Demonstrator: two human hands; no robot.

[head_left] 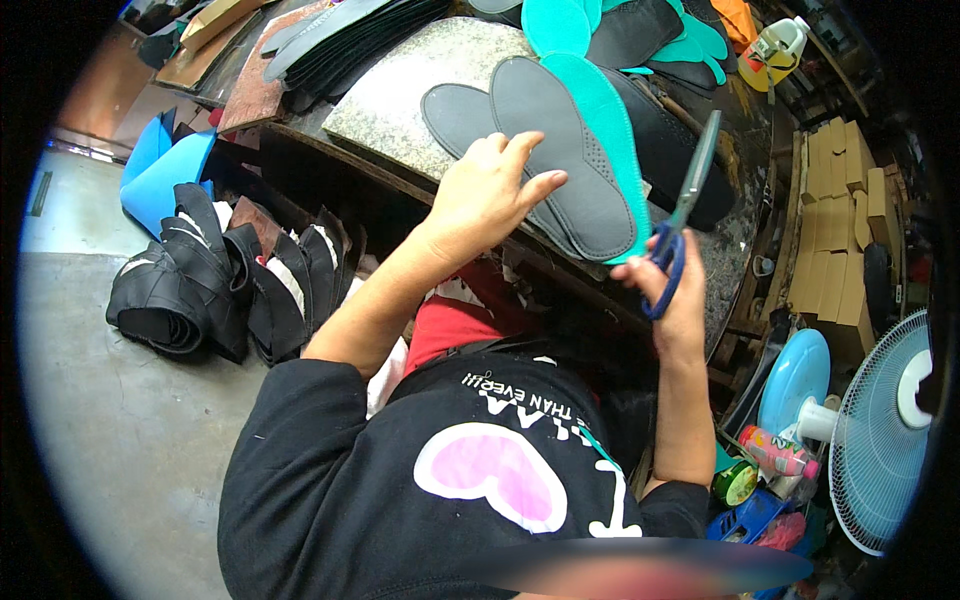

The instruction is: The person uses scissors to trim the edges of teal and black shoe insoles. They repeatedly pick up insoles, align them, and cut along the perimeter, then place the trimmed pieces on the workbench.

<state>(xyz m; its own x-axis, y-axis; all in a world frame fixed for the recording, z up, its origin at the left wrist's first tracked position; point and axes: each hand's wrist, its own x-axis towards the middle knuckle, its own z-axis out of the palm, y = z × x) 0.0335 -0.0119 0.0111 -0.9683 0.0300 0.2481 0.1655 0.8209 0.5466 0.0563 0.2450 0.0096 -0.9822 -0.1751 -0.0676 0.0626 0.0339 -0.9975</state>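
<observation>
My left hand [488, 190] hovers at the near edge of the workbench, its fingers apart and nothing visible in its grasp. Under and beyond it lie overlapping shoe insoles: a grey insole [555, 140] on top, another grey insole [450, 108] fanned out to the left, and a teal insole [603, 105] showing along the right side. Blue-handled scissors [692, 182] are in my right hand [682, 295], blades pointing up and away from me, nearly closed. Fingers of that hand sit close to the near end of the teal insole; whether they touch it is unclear.
A speckled stone slab [400, 100] supports the insoles. Stacked dark insoles [350, 50] lie far left, teal and black insoles [640, 35] at the back. A jug [773, 52] of yellow liquid, cardboard boxes [828, 240] and a fan [880, 430] stand right. Black scraps [190, 280] lie left.
</observation>
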